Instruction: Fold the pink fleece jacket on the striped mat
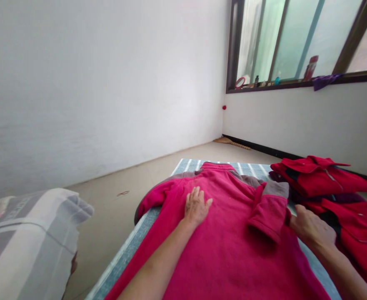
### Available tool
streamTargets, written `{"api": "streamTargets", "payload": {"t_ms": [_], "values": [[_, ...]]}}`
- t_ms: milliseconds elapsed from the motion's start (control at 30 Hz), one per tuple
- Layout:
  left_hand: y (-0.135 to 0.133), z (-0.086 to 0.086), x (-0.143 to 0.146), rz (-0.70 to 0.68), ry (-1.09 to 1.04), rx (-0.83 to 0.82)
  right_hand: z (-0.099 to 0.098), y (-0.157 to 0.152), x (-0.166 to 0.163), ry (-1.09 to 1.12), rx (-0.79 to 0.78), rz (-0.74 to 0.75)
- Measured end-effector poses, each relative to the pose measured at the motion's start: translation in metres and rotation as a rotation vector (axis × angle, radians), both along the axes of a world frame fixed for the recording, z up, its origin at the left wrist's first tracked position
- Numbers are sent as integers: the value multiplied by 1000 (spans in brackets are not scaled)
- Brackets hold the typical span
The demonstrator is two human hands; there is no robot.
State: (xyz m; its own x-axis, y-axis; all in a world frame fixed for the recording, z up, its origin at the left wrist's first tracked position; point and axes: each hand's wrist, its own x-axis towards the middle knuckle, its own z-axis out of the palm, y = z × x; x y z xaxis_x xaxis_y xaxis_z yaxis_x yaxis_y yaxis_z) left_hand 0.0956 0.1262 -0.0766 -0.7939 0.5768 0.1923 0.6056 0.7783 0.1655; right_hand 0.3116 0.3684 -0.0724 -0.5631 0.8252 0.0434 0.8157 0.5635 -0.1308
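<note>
A pink-red fleece jacket with grey shoulder patches lies spread flat, back up, on a blue-and-white striped mattress. My left hand rests flat on the jacket's upper left, fingers spread. My right hand sits at the jacket's right edge, gripping the right sleeve, which is folded inward over the body. The left sleeve still lies out to the side.
Folded red garments are stacked at the right of the mattress, with another red one nearer me. A grey-and-white pillow sits at the left. Bare floor and white walls surround; a window sill holds small items.
</note>
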Motion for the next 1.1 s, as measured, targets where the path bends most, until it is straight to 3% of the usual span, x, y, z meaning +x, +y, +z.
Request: {"api": "streamTargets", "payload": {"t_ms": [67, 133, 200, 233, 267, 367, 467, 633, 800, 967, 1100], "values": [[-7, 5, -31, 89, 13, 4, 16, -35, -13, 154, 200, 117], [-14, 5, -57, 139, 9, -6, 20, -71, -34, 325, 286, 388], [-20, 0, -73, 165, 0, -26, 10, -96, -58, 404, 248, 669], [-23, -4, -77, 173, -6, -39, -1, -101, -68, 386, 228, 740], [-26, -9, -80, 176, -12, -51, -13, -102, -76, 339, 221, 753], [-36, -21, -83, 175, -42, -92, -49, -87, -86, 189, 207, 611], [-39, -23, -87, 173, -82, -134, -68, -70, -83, 150, 184, 580], [-20, -13, -85, 177, -52, -163, -68, -70, -81, 157, 183, 569], [3, -12, -96, 56, -52, -172, -67, -73, -83, 174, 174, 550], [3, -22, -123, 153, -162, -202, -68, -70, -82, 245, 144, 529], [3, -23, -128, 174, -164, -187, -70, -64, -81, 427, 56, 479]]}}
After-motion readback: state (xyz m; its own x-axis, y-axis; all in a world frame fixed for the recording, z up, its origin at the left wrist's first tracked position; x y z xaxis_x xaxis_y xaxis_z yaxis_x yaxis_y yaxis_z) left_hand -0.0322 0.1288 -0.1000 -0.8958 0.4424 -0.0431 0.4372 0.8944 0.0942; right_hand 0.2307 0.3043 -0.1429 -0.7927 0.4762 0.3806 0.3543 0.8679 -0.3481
